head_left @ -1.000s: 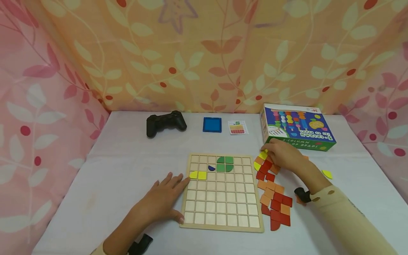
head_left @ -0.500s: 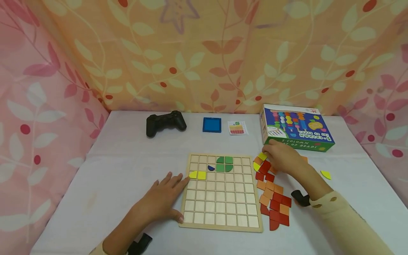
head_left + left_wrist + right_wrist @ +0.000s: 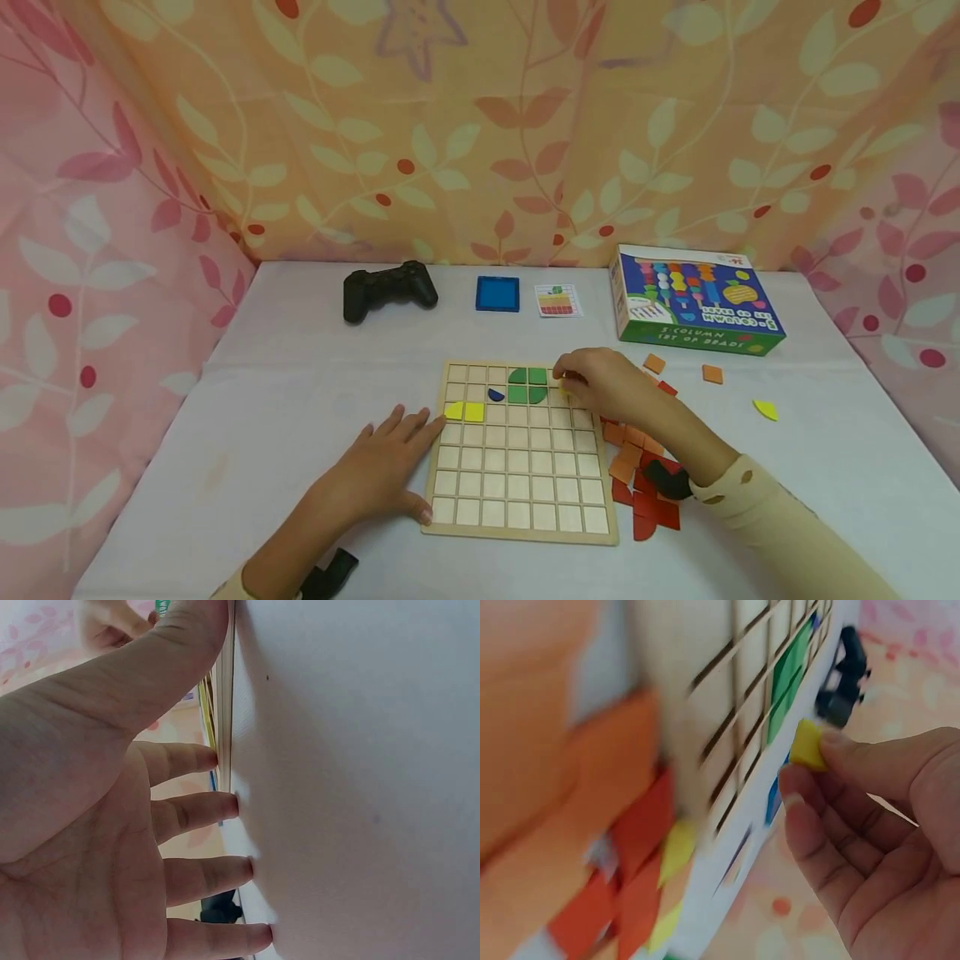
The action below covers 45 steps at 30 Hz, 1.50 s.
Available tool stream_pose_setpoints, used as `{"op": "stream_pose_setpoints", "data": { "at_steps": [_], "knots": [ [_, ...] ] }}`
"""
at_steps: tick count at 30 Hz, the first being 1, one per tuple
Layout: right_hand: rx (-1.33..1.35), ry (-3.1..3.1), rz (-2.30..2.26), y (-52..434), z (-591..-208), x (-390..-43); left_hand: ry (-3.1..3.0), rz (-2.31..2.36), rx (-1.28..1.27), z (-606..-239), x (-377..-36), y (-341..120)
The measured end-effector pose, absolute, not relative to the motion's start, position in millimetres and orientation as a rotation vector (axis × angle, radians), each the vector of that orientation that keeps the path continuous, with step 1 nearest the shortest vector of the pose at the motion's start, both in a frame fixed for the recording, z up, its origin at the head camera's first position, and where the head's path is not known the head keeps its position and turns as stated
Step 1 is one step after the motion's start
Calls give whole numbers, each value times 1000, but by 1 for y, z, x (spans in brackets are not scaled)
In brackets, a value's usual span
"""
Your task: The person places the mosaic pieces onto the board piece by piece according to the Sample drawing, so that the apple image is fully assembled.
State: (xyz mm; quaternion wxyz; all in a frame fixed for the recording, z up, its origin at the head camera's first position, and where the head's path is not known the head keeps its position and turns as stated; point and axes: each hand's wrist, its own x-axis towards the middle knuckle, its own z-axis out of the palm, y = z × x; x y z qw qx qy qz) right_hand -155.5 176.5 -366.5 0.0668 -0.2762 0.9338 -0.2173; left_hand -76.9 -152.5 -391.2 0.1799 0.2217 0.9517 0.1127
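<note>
A wooden grid board (image 3: 521, 537) lies on the white table. My left hand (image 3: 386, 467) rests at its left side, fingers spread, thumb and fingertips at the edge. In the left wrist view its straight fingers (image 3: 195, 814) touch the table and board edge. Over the board's upper right corner, my right hand (image 3: 611, 387) pinches a yellow tile (image 3: 808, 745) between thumb and fingertips. Green tiles (image 3: 528, 387) form a rounded shape in the upper cells. A dark blue half-round piece (image 3: 496, 395) lies left of them, and two yellow tiles (image 3: 474, 412) sit at the left of the third row.
Red and orange tiles (image 3: 647, 505) lie in a loose heap along the board's right side, with a stray yellow piece (image 3: 766, 409) farther right. Behind stand a bead-set box (image 3: 701, 300), a pattern card (image 3: 558, 301), a blue tray (image 3: 498, 294) and a black game controller (image 3: 390, 290).
My right hand has lifted a yellow tile from the pile near the box and carried it left over the board's upper right. The left hand has stayed in place.
</note>
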Motion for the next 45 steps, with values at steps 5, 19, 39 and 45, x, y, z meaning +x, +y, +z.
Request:
{"op": "stream_pose_setpoints", "data": {
  "at_steps": [5,19,39,45],
  "knots": [
    [-932,2773,-723,143,-370,-152,2681,335,642,-392,-75,-153],
    [-841,2818,-730,87,-394,-138,2686,307,648,-393,-77,-152],
    [-1063,2894,-267,85,-385,-114,2691,307,660,-392,-77,-154],
    [-994,2853,-174,89,-377,-96,2695,303,657,-394,-77,-154]
  ]
}}
